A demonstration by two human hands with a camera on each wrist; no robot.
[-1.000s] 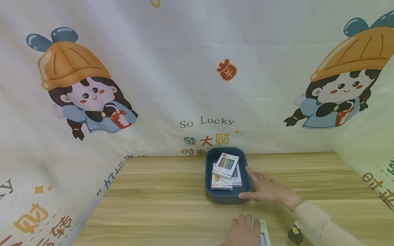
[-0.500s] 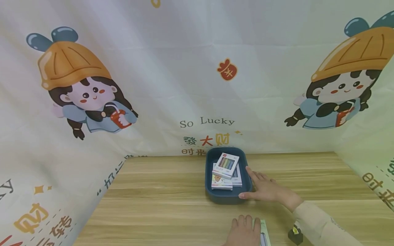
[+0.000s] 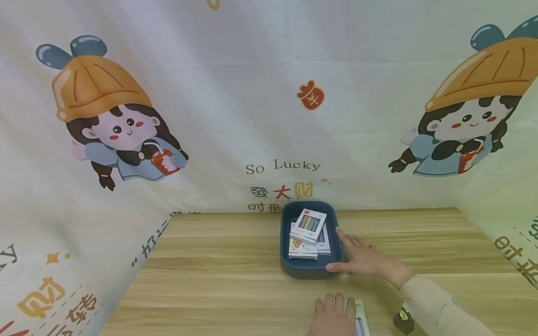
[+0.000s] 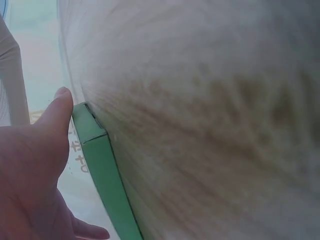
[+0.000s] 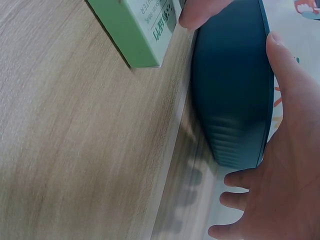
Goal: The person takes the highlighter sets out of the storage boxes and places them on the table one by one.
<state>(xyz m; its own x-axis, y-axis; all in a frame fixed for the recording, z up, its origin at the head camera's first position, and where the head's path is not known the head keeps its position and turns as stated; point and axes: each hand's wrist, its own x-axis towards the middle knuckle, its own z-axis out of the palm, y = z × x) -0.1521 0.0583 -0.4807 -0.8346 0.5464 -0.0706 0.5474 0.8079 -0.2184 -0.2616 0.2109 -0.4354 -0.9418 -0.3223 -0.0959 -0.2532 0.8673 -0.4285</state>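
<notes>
A dark blue plastic bin (image 3: 309,272) stands near the back of the table. In it lie white cartons (image 3: 308,226), overlapping; the top one has a window showing coloured sticks. My right hand (image 3: 363,256) touches the bin's right side with spread fingers, its thumb (image 5: 282,55) at the rim. Lower down, my left hand (image 3: 334,317) rests over a flat green and white box (image 3: 360,317) with printed lettering on the table. In the left wrist view its straight thumb (image 4: 59,107) lies by the end of that box; most of its other fingers are hidden there.
The wood-grain table (image 3: 218,270) extends to both sides of the bin. A printed white cloth (image 3: 235,107) hangs behind and around the table. Beside the right sleeve (image 3: 437,303) there is a small black thing (image 3: 403,321) with a yellow spot.
</notes>
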